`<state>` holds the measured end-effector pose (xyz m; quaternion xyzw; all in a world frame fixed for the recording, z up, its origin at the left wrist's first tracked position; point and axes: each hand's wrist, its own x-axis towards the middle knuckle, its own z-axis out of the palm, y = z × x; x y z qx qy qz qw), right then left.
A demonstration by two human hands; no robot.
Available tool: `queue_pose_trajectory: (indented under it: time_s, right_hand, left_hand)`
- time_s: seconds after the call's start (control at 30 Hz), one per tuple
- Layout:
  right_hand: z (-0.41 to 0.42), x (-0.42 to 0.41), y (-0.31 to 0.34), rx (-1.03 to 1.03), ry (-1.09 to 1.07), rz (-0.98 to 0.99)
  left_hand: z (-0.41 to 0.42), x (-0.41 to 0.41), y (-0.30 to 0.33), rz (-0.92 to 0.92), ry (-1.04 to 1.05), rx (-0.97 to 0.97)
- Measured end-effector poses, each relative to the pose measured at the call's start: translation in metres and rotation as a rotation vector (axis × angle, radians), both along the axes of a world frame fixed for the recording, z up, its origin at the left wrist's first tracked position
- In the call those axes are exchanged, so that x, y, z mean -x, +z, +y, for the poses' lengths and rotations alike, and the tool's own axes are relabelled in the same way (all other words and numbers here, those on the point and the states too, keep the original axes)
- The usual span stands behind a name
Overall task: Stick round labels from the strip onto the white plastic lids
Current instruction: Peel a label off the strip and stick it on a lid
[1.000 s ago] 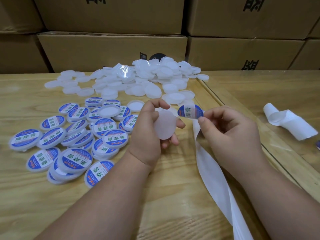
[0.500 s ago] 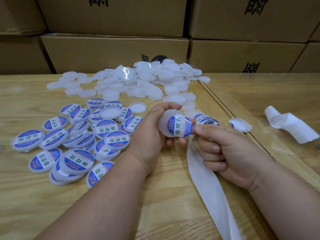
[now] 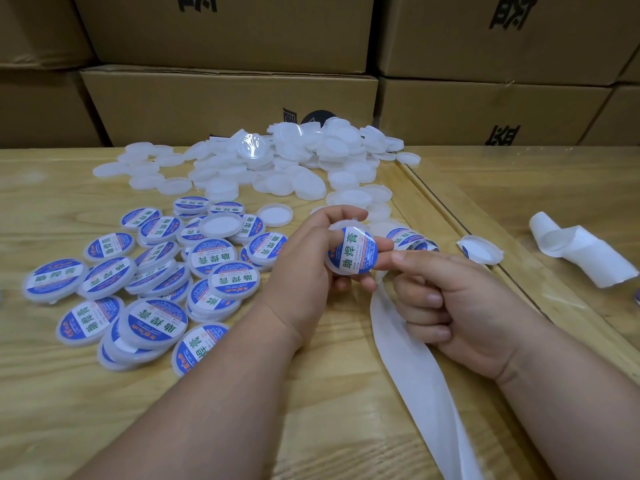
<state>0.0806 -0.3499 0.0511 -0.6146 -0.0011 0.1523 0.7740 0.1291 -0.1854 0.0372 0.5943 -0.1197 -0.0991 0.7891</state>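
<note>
My left hand (image 3: 311, 265) grips a white plastic lid (image 3: 353, 251) by its rim, tilted toward me, with a round blue-and-white label on its face. My right hand (image 3: 457, 306) sits just right of it, fingers curled around the white backing strip (image 3: 408, 358), thumb tip close to the lid's edge. More labels on the strip (image 3: 410, 237) show behind the right hand. A pile of labelled lids (image 3: 152, 289) lies at the left. A heap of bare white lids (image 3: 277, 168) lies at the back.
Stacked cardboard boxes (image 3: 228, 102) wall off the back of the wooden table (image 3: 52, 393). A curled length of used backing paper (image 3: 581, 251) lies at the right, with a loose peeled piece (image 3: 481, 249) nearer. A seam (image 3: 450, 220) runs between two tabletops.
The label went from my right hand's fingertips onto the lid in my left hand. My right hand dropped lower and curled around the strip; the lid turned to face me.
</note>
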Motion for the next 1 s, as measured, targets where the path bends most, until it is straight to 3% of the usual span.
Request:
queue_pose_trajectory:
  time_s: [1.0]
  right_hand:
    - [-0.0024, 0.0000, 0.0031, -0.064, 0.018, 0.057]
  left_hand:
    - [-0.0023, 0.0020, -0.0066, -0.108, 0.074, -0.103]
